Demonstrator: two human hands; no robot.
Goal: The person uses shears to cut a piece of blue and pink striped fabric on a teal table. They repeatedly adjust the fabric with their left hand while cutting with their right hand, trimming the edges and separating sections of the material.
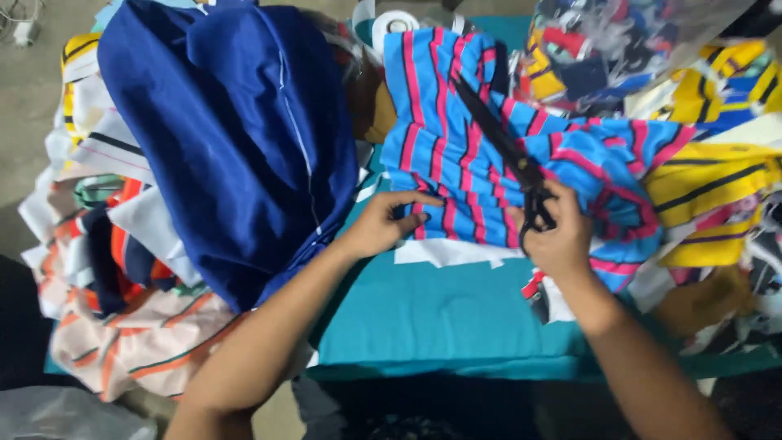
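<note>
Nearest the camera, the two forearms reach forward over the table (440, 318), which is covered in teal cloth. The left hand (383, 224) lies flat on the near left edge of the striped fabric (456, 163), a blue piece with pink and black bands; its fingers are spread and pressing the cloth down, not pinching anything. Just to its right, with a short stretch of striped cloth between them, the right hand (558, 232) is wrapped around the handles of a pair of black scissors (505, 151), its grip closed through the loops.

The scissors' long axis runs on a diagonal, from the handles at the near right up and away to the far left, so the blades lie across the middle of the striped fabric and point away from the person. Whether the blades are parted or together cannot be told at this size. The holding hand therefore sits to the left of the blade line and nearer than the tips, with the fabric's stripes running roughly crosswise to the blades.

A white strip (456, 253) shows under the fabric's near edge. Left of the hands a large dark blue garment (236, 138) is heaped, with orange and white striped pieces (138, 326) below it. Farther right lie yellow striped pieces (709, 187), and mixed scraps (595, 49) lie at the far edge.
</note>
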